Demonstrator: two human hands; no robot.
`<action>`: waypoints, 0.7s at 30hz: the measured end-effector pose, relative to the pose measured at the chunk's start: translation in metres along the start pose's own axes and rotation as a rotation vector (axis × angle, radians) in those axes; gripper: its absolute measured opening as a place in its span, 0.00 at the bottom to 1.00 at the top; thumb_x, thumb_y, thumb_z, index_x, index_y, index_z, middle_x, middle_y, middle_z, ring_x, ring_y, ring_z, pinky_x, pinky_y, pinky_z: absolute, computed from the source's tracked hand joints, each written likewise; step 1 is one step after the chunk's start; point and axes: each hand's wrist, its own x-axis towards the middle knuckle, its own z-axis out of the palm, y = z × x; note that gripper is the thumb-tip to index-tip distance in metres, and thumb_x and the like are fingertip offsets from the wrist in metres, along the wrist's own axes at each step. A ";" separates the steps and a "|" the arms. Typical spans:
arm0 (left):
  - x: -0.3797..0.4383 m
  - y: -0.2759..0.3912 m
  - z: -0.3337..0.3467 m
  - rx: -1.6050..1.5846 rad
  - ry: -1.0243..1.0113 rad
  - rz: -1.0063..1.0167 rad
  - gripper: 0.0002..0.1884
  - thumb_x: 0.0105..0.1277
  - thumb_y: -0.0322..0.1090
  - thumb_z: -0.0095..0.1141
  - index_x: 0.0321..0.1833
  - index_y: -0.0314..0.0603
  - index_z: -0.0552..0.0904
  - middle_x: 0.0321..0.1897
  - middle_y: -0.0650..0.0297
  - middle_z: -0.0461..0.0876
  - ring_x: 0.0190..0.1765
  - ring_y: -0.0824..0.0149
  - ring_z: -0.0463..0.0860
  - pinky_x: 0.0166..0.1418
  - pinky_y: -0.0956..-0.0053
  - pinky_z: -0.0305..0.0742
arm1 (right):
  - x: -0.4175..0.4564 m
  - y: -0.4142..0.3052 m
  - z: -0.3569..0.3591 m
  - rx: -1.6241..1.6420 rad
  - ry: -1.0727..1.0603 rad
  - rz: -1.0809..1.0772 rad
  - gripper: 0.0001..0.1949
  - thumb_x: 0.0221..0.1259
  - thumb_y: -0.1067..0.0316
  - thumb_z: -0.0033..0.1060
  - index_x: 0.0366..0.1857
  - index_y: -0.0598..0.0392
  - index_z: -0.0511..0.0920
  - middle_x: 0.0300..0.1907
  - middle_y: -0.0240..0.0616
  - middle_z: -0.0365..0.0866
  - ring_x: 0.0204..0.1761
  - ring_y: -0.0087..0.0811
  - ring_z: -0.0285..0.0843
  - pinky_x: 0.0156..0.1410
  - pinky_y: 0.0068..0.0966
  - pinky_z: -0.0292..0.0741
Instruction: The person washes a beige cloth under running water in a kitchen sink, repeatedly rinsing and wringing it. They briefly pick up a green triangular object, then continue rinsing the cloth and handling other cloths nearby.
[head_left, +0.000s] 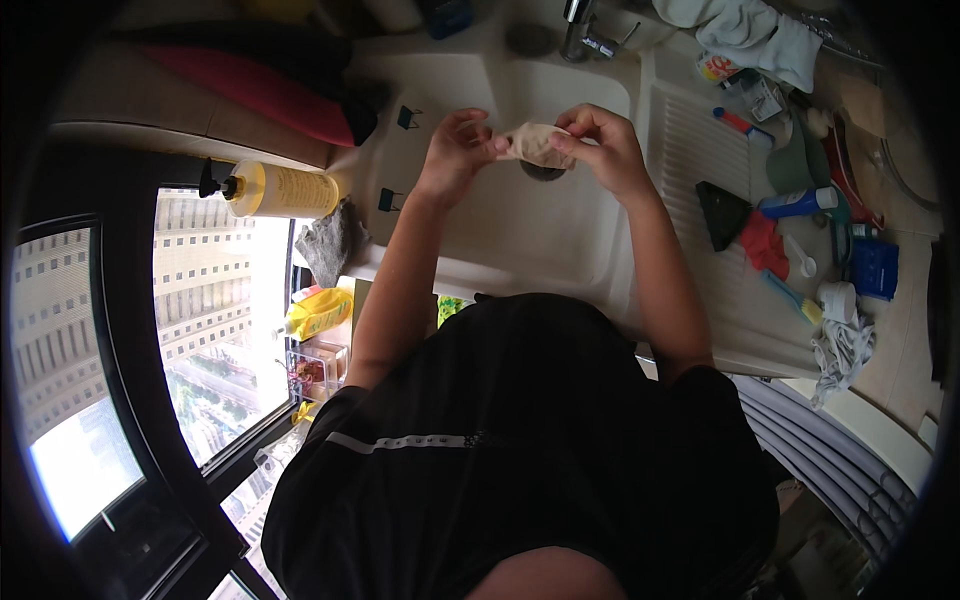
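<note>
A small beige cloth (541, 144) is stretched between my two hands above the sink basin (525, 225). My left hand (459, 156) pinches its left end between thumb and fingers. At the other end my right hand (609, 148) grips the cloth, thumb on its near face. Right below the cloth, the dark round drain (543, 171) shows in part. The chrome faucet (589, 37) stands at the basin's far side, beyond my hands. What exactly the cloth item is, I cannot tell.
On the left are a yellowish pump bottle (285, 190) and a grey rag (328, 244). The ribbed drainboard (686, 157) lies to the right, with a black triangular holder (721, 215), red cloth (765, 245), blue tube (796, 202) and brush (791, 297). White cloths (761, 41) lie at the far right.
</note>
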 end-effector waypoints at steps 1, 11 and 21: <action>-0.005 0.007 0.002 0.114 -0.075 -0.023 0.23 0.55 0.30 0.71 0.51 0.34 0.74 0.33 0.67 0.78 0.41 0.69 0.81 0.48 0.74 0.75 | 0.002 -0.007 0.000 -0.045 -0.032 -0.017 0.12 0.55 0.73 0.68 0.23 0.56 0.71 0.32 0.29 0.76 0.36 0.20 0.72 0.43 0.19 0.71; -0.022 0.011 0.001 1.195 -0.066 0.327 0.11 0.58 0.40 0.68 0.42 0.48 0.88 0.44 0.62 0.84 0.42 0.63 0.82 0.47 0.72 0.76 | 0.008 -0.022 0.003 -0.539 -0.134 -0.272 0.12 0.55 0.72 0.67 0.24 0.55 0.68 0.28 0.31 0.73 0.35 0.30 0.72 0.53 0.28 0.70; -0.029 0.042 -0.005 1.344 0.140 0.807 0.08 0.59 0.38 0.65 0.41 0.52 0.89 0.51 0.62 0.82 0.48 0.57 0.80 0.51 0.67 0.76 | -0.004 -0.011 0.014 0.113 -0.078 0.118 0.11 0.65 0.65 0.62 0.30 0.53 0.69 0.26 0.25 0.72 0.29 0.16 0.69 0.37 0.17 0.70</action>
